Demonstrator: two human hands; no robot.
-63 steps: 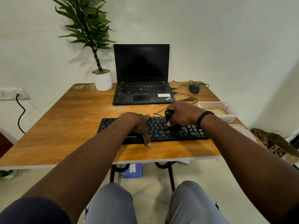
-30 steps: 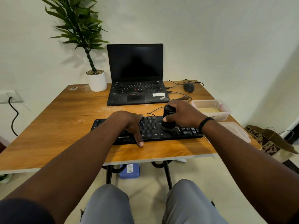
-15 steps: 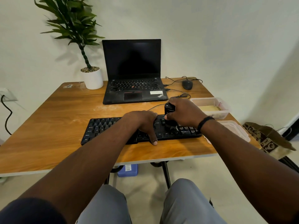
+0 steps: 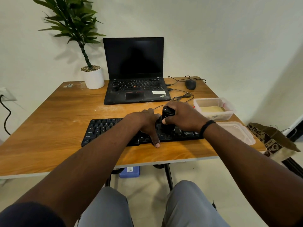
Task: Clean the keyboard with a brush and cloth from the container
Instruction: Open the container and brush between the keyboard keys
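Table [image 4: 49,115]: wood-grain top, satin sheen, pale dusty smears near the laptop [image 4: 136,94], whose casing is matt black. Keyboard [image 4: 105,128]: matt black plastic; brush [image 4: 167,115]: glossy black plastic body. Container [image 4: 229,112] and lid [image 4: 246,136]: translucent plastic; plant pot [image 4: 93,79]: smooth white.

brush [image 4: 167,119] moved left along keyboard [image 4: 105,128].

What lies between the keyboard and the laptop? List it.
In the head view: bare wooden tabletop with pale dust smears, plus a thin cable, between keyboard and laptop.
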